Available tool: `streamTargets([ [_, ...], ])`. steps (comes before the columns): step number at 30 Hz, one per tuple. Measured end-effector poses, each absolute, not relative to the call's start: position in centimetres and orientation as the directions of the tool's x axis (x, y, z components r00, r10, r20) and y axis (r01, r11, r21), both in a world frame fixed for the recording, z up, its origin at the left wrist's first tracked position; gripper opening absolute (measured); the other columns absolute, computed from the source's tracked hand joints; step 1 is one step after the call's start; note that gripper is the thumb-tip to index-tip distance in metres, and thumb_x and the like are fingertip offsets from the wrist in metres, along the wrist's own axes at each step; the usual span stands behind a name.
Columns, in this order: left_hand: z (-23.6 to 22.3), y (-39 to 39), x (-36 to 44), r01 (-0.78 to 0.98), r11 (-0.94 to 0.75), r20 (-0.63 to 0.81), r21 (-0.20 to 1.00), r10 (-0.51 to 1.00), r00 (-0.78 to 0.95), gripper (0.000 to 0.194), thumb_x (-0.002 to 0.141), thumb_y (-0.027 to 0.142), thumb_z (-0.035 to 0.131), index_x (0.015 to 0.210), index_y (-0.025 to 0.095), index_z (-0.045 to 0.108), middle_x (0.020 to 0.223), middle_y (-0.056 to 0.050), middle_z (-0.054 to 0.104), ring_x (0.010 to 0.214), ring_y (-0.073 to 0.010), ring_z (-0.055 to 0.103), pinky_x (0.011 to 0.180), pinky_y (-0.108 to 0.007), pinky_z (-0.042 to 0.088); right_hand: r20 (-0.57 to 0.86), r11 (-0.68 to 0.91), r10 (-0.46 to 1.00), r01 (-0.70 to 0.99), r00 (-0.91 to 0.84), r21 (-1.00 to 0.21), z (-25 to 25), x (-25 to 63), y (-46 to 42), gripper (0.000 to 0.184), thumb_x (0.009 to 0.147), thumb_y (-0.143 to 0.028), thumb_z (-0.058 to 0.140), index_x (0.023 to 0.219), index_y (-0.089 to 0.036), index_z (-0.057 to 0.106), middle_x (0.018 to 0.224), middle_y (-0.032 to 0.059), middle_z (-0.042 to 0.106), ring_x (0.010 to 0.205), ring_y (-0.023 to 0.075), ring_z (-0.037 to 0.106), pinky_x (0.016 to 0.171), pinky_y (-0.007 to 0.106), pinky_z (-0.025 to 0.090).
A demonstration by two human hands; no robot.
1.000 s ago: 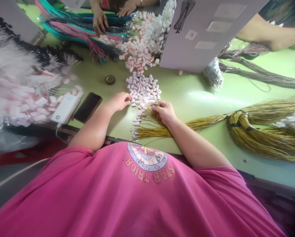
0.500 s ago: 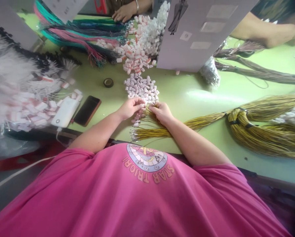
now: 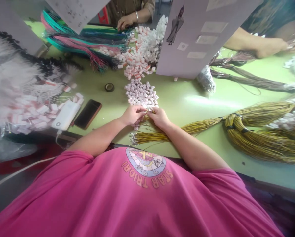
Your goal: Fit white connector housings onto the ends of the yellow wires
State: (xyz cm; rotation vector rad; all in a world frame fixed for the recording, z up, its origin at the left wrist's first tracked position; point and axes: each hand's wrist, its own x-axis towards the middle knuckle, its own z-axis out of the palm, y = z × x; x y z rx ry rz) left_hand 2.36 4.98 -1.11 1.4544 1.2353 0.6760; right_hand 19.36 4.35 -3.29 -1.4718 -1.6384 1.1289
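over the table, the yellow wires run leftward under the right forearm to loose metal ends near the shirt; leaving those flat should avoid snags. the right hand is nearly closed, pinching a few strands; the left hand has thumb and fingertips together just beside it, its grip too small to tell. a steady right pinch near the tips probably serves best. white connector housings lie piled just beyond the fingers, easily nudged. farther off, a grey panel limits reach; the phone and tape roll seem out of the way.
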Motion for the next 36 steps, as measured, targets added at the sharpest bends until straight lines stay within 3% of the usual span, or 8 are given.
streamTargets([
  [13,-1.7,5.3,2.6,0.115,0.256,-0.279,0.96,0.915,0.293,0.015,0.074,0.018,0.07,0.087,0.013,0.07,0.055,0.001,0.06,0.042,-0.0053,0.048,0.044,-0.019,0.041,-0.107,-0.039,0.983,0.397,-0.15,-0.917,-3.1,19.3,4.1,0.025,0.072,-0.041,0.055,0.068,-0.017,0.055,0.062,-0.0035,0.049,0.061,0.0111,0.043,0.059,0.025,0.035],
  [24,-1.8,5.8,2.2,0.317,-0.087,-0.028,0.944,0.94,0.341,0.014,0.071,0.021,0.072,0.084,0.017,0.075,0.082,-0.004,0.072,0.068,-0.0101,0.062,0.064,-0.02,0.049,-0.105,-0.053,0.985,0.332,-0.139,-0.942,-3.3,19.2,4.1,0.023,0.07,-0.039,0.057,0.064,-0.017,0.053,0.059,-0.0036,0.049,0.059,0.0107,0.042,0.057,0.024,0.034],
  [30,-1.5,5.6,2.2,0.212,0.152,-0.216,0.965,0.921,0.323,0.016,0.07,0.016,0.072,0.086,0.013,0.074,0.074,-0.004,0.071,0.057,-0.0082,0.059,0.057,-0.02,0.05,-0.153,-0.109,0.973,0.239,-0.174,-0.965,-2.9,19.2,3.8,0.025,0.071,-0.04,0.059,0.063,-0.017,0.053,0.054,-0.0051,0.044,0.053,0.0085,0.036,0.052,0.023,0.031],
  [36,-1.6,6.0,2.3,0.113,0.256,-0.279,0.96,0.914,0.294,0.016,0.066,0.014,0.076,0.081,0.011,0.072,0.073,-0.004,0.071,0.058,-0.009,0.062,0.06,-0.022,0.053,-0.148,-0.109,0.977,0.235,-0.154,-0.966,-2.7,19.3,3.8,0.027,0.069,-0.04,0.06,0.06,-0.017,0.051,0.053,-0.0054,0.042,0.052,0.0078,0.034,0.051,0.023,0.029],
])
